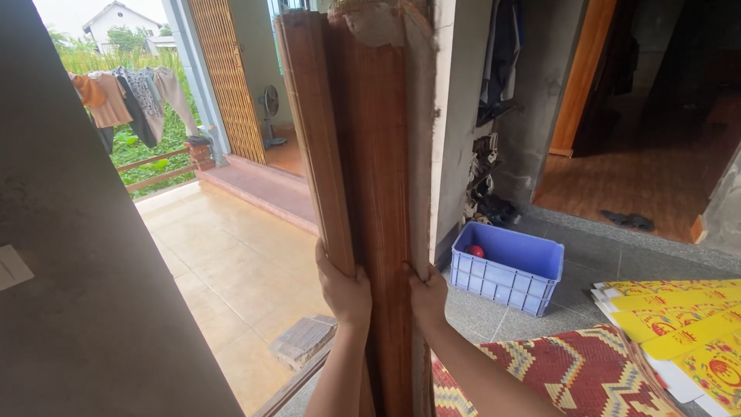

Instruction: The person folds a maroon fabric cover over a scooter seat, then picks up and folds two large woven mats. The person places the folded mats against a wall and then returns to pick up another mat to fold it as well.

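The rolled bamboo blind [363, 154] stands upright against the white pillar [455, 116], open tiled patio left of it. Left hand [344, 292] and right hand [428, 297] clasp its sides. Reddish-brown slats, frayed top.

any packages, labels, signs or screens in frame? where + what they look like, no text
Printed sheets: stacked flat at lower right on the floor, rectangular, yellow with red ornamental print and white edges.
Wall plate: on the dark panel at far left, pale square, partly cut off; its kind is unclear.
No screens or signs visible.
Plastic crate: blue, slotted, unlabelled, on the grey floor right of the rolled bamboo mat.
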